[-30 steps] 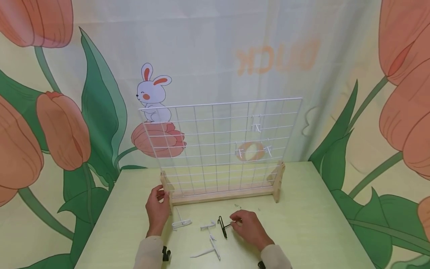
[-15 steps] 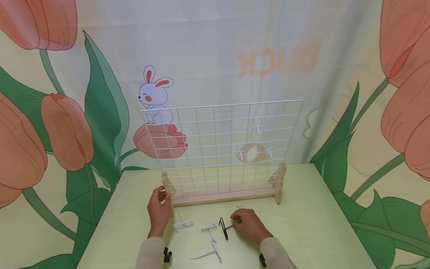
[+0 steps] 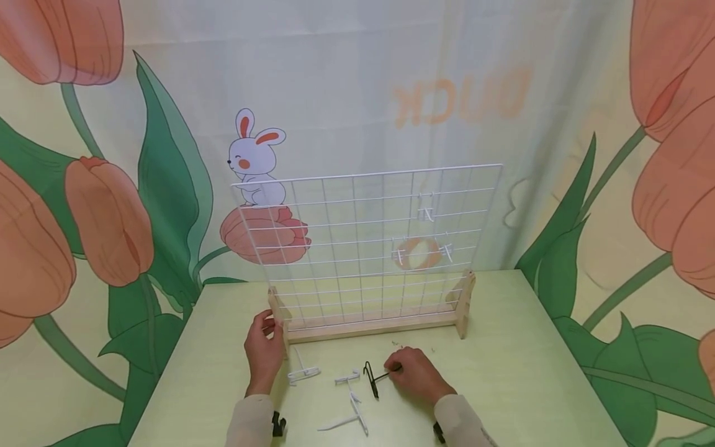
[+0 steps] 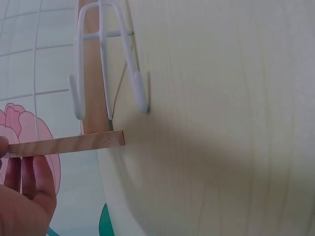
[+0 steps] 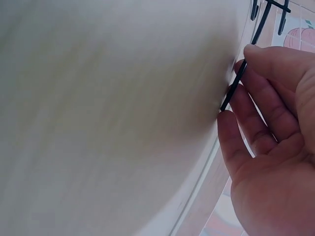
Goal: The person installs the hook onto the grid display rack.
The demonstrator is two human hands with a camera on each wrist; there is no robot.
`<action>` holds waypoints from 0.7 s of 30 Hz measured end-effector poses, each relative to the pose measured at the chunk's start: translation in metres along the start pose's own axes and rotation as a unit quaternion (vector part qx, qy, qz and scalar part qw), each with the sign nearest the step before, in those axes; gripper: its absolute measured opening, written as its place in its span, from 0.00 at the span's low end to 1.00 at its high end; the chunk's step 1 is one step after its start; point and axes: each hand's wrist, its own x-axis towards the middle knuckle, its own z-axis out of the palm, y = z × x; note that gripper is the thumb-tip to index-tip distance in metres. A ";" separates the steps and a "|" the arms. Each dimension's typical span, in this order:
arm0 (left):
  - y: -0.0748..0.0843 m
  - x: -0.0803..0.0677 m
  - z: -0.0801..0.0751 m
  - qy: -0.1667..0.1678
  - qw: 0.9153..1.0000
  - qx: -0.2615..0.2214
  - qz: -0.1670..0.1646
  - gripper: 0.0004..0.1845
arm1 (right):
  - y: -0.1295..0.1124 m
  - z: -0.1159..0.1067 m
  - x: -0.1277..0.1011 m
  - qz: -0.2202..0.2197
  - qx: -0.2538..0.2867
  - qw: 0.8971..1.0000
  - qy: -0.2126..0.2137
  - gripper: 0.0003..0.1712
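Note:
My left hand (image 3: 264,349) holds the left end of the wooden stand (image 3: 363,330). In the left wrist view, its thumb and fingers lie on opposite sides of the upright board (image 4: 74,144). My right hand (image 3: 420,376) pinches the stem of a black hook (image 3: 372,380) low over the table. The right wrist view shows the thumb and fingertips on the black stem (image 5: 236,86), with the hook's forked end beyond them. A white hook (image 3: 304,374) lies beside the left hand. Between the hands lie two more white hooks (image 3: 347,377) (image 3: 357,415).
A white wire grid (image 3: 357,176) stands upright in the wooden stand. Three white hooks (image 3: 427,214) (image 3: 399,256) (image 3: 447,251) hang on its right half. Small green scraps (image 3: 395,343) lie on the pale table (image 3: 519,372). A printed curtain (image 3: 346,81) hangs behind.
The right hand's fingers have drawn closer together around the black hook's stem, while the hook stays about where it was. The left hand keeps its place on the stand.

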 end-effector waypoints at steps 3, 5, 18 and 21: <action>0.000 0.000 0.000 0.000 1.000 -0.001 0.003 0.18 | 0.000 0.000 0.000 -0.004 -0.009 1.000 -0.003 0.08; 0.000 0.000 0.000 -0.001 1.000 -0.002 0.003 0.18 | 0.001 0.000 0.000 -0.006 -0.015 1.000 -0.005 0.07; 0.000 0.001 0.000 -0.011 1.000 0.000 -0.016 0.19 | 0.001 -0.002 -0.002 -0.016 -0.015 0.999 -0.028 0.08; -0.001 0.001 0.000 -0.013 1.000 0.000 -0.021 0.19 | 0.000 -0.002 -0.004 -0.022 -0.014 0.999 -0.026 0.08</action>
